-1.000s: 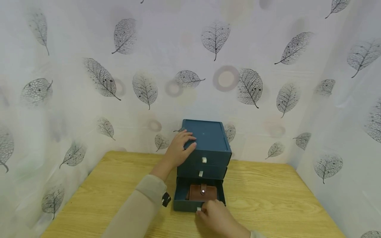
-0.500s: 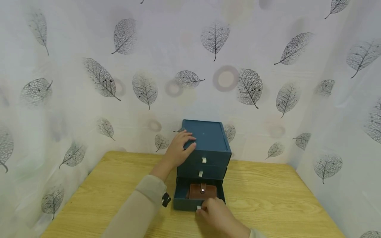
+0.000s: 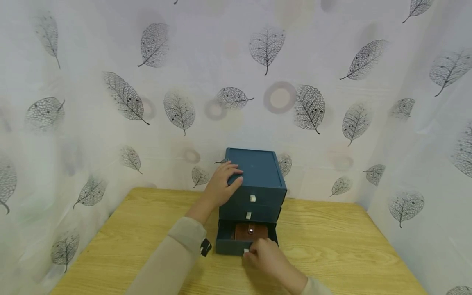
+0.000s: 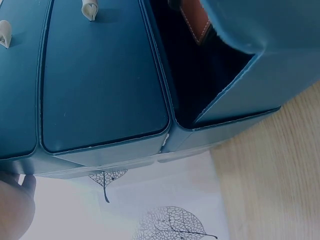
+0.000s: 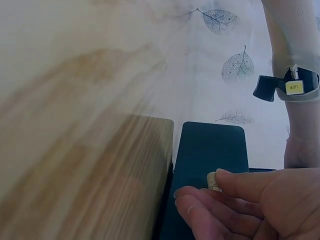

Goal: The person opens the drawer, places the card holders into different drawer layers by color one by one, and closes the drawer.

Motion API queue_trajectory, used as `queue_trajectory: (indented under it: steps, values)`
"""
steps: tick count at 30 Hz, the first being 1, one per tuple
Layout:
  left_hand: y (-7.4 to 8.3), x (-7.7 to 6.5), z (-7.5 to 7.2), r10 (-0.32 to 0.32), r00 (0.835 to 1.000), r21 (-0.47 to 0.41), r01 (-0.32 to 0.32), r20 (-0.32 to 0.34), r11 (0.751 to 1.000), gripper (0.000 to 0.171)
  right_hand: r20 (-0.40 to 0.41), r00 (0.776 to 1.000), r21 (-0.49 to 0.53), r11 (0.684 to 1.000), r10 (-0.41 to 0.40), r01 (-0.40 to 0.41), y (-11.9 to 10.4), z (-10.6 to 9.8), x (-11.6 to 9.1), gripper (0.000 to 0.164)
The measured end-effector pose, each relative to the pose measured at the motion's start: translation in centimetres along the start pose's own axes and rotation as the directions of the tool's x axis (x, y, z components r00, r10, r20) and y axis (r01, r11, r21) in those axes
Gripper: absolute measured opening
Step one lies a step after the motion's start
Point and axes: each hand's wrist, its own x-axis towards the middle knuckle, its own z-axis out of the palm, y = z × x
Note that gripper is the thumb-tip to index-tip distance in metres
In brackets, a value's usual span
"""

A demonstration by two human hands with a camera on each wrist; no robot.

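A dark blue drawer cabinet (image 3: 259,166) stands on the table in the head view. My left hand (image 3: 223,184) rests on its top left edge, fingers and thumb spread over the lid. The bottom drawer (image 3: 229,246) is pulled partway out. In it lies a brown leather wallet (image 3: 241,232) with a snap strap; the left wrist view shows only its stitched corner. My right hand (image 3: 268,256) is at the front of this drawer. In the right wrist view its thumb and fingers pinch the drawer's pale pull tab (image 5: 212,181).
Two upper drawers, with pale tabs (image 3: 253,198), are closed. A light wooden table (image 3: 332,246) spreads out on both sides of the cabinet. Behind hangs a white curtain (image 3: 228,53) with a leaf print. A black wrist device (image 5: 295,82) sits at the left sleeve.
The bottom drawer has slid inward a little, with my right hand moving along on its tab. More of the wallet is now under the cabinet. My left hand has stayed put.
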Motion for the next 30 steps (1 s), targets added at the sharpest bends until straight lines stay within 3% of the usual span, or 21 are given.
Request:
queue_trajectory:
  steps: [9, 30]
  values:
    - [-0.2, 0.1, 0.2, -0.008, 1.0, 0.004, 0.008, 0.002, 1.0, 0.04, -0.027, 1.0, 0.001, 1.0, 0.007, -0.007, 0.4, -0.1, 0.7, 0.042]
    - [-0.2, 0.0, 0.1, 0.0, 1.0, -0.006, -0.001, -0.009, 1.0, 0.038, -0.057, 0.998, 0.0, 1.0, 0.0, 0.0, 1.5, 0.0, 2.0, 0.036]
